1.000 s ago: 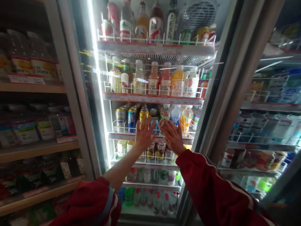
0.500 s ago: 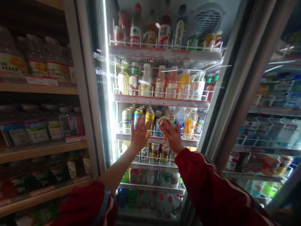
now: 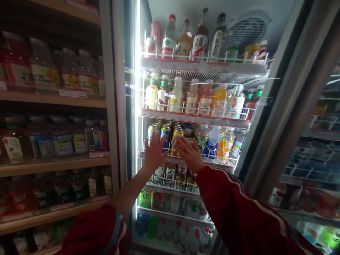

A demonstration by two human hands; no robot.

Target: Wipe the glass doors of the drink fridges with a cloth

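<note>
My left hand (image 3: 154, 153) is open with fingers spread, raised before a silver can (image 3: 151, 131) and a blue can (image 3: 166, 134) on the cooler's third shelf (image 3: 212, 163). Beside it, my right hand (image 3: 189, 153) is curled round a small pale thing (image 3: 175, 140) that I cannot name, pressed against a yellow can (image 3: 177, 132). Both arms wear dark red sleeves, and the left one is pushed up the forearm.
Bottles (image 3: 212, 142) stand right of the cans. More bottles fill the shelves above (image 3: 186, 97) and below (image 3: 172, 202). The open glass door frame (image 3: 287, 106) runs diagonally at right. Wooden shelves (image 3: 53, 165) of jars line the left.
Both hands have slid left along the can row, the left from the yellow can to the silver and blue ones. The right hand keeps the pale thing.
</note>
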